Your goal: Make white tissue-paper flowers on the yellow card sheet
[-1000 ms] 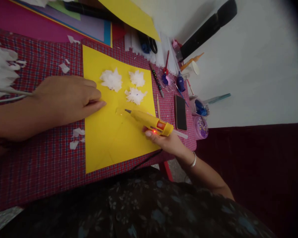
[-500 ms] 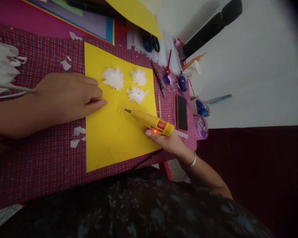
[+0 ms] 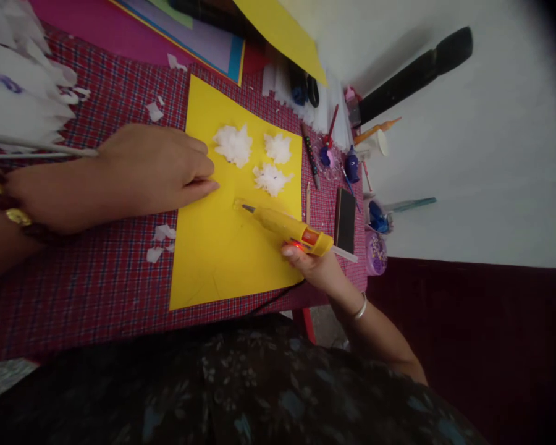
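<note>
A yellow paper sheet (image 3: 222, 247) lies on a red checked tablecloth (image 3: 88, 290). Three white paper flowers (image 3: 233, 145) sit near its far edge. My left hand (image 3: 152, 167) lies flat on the sheet's left edge, fingers stretched out and pressing it down. My right hand (image 3: 312, 266) grips a yellow glue gun (image 3: 290, 227) with a red light on. Its nozzle points at a small glossy blob on the sheet, just below the flowers.
White cut paper (image 3: 13, 99) lies at the far left, with scraps (image 3: 160, 241) beside the sheet. Coloured paper sheets (image 3: 199, 37) are stacked at the back. Scissors (image 3: 306, 89), pens, a black phone (image 3: 345, 213), a bead jar (image 3: 375, 253) and small bottles crowd the right edge.
The view has shifted, so everything sits a little further right in the picture. Both hands and the glue gun keep their places relative to the yellow sheet.
</note>
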`<state>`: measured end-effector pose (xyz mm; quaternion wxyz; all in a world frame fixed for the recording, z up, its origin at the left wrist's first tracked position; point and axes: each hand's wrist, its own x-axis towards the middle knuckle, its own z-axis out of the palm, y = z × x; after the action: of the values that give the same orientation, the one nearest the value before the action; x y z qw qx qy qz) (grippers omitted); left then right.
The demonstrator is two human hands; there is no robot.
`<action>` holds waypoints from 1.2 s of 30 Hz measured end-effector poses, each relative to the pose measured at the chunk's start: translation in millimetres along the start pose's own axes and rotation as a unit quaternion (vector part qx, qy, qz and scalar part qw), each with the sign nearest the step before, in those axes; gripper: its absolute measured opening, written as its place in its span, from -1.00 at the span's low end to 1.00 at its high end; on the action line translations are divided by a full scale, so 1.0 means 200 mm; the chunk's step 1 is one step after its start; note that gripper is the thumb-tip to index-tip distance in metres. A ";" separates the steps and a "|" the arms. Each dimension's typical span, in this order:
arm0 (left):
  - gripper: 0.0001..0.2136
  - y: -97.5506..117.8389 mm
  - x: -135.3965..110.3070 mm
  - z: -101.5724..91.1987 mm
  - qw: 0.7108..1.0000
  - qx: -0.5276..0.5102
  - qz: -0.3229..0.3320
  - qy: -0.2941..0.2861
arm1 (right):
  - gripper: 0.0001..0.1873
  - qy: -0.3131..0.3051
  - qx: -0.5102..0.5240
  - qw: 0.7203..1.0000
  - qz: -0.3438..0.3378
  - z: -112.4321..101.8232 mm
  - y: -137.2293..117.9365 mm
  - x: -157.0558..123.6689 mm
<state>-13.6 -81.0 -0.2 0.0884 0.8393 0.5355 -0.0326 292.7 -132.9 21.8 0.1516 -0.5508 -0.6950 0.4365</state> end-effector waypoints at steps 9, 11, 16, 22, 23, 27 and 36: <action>-0.67 0.00 0.01 -0.01 0.999 -0.045 -0.021 -0.018 | -0.48 0.004 0.004 1.000 -0.008 -0.01 0.01 -0.02; -0.68 0.00 0.01 -0.02 0.999 -0.025 -0.016 -0.018 | -0.54 -0.003 0.032 0.999 -0.014 -0.01 0.00 -0.04; -0.68 0.00 0.01 0.01 0.998 -0.059 -0.019 -0.009 | -0.60 0.017 0.061 0.998 -0.022 -0.01 0.00 -0.04; -0.56 -0.03 0.02 0.06 0.993 -0.115 0.004 0.035 | -0.55 0.043 0.037 0.996 -0.076 0.00 0.03 0.01; -0.57 -0.03 0.02 0.06 0.993 -0.113 0.009 0.041 | -0.54 0.047 0.037 0.995 -0.079 0.00 0.03 0.02; -0.63 -0.04 0.02 0.07 0.993 -0.109 0.012 0.051 | -0.49 0.051 0.026 0.997 -0.052 0.01 0.04 0.03; -0.53 -0.04 0.02 0.07 0.985 -0.163 0.004 0.049 | -0.62 0.023 0.058 0.997 -0.038 -0.01 0.02 -0.02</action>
<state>-18.5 -76.5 -15.2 0.1974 0.8162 0.5344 0.0965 297.8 -134.8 21.7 0.2158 -0.5240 -0.6853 0.4574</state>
